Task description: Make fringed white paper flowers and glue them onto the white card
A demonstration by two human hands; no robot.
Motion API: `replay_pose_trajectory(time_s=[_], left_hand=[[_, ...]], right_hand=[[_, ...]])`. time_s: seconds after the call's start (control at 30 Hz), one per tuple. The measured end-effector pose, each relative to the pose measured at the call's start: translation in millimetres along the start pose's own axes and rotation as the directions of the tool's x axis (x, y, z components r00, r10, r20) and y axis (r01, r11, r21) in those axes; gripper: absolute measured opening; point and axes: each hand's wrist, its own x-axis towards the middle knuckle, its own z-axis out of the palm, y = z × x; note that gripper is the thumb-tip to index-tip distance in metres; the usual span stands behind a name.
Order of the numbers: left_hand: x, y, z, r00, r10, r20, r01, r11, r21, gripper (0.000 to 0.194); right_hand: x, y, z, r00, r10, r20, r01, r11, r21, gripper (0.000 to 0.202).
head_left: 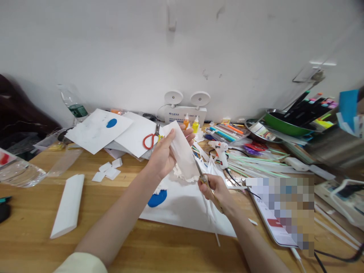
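My left hand (165,153) holds up a white strip of paper (182,151), thumb on its front and fingers behind. The strip's lower edge looks ragged. In my right hand (214,191) is a pair of scissors (202,175), fingers wrapped round the handles, with the blades along the strip's right edge. Thin cut slivers of paper (212,216) hang below the scissors. Under both hands lies a white sheet (184,212) with a blue patch (157,198) and torn white bits on it. Red-handled scissors (149,141) rest behind my left hand.
A folded white paper (68,204) and several small white squares (106,171) lie at left. Behind are a glue gun (220,151), a yellow bottle (195,125) and an emergency light (187,112). At right are a tablet (273,223) and a green pan of markers (287,123).
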Motion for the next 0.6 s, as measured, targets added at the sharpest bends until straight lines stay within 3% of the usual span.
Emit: replay_pose_trajectory(time_s=[0.6], left_hand=[[0.9,0.6,-0.8,1.000,0.031,-0.006,-0.031,0.999,-0.008,0.029]], right_hand=[[1.5,1.8,1.9,0.996,0.053,-0.078,-0.051,0.998,0.032,0.047]])
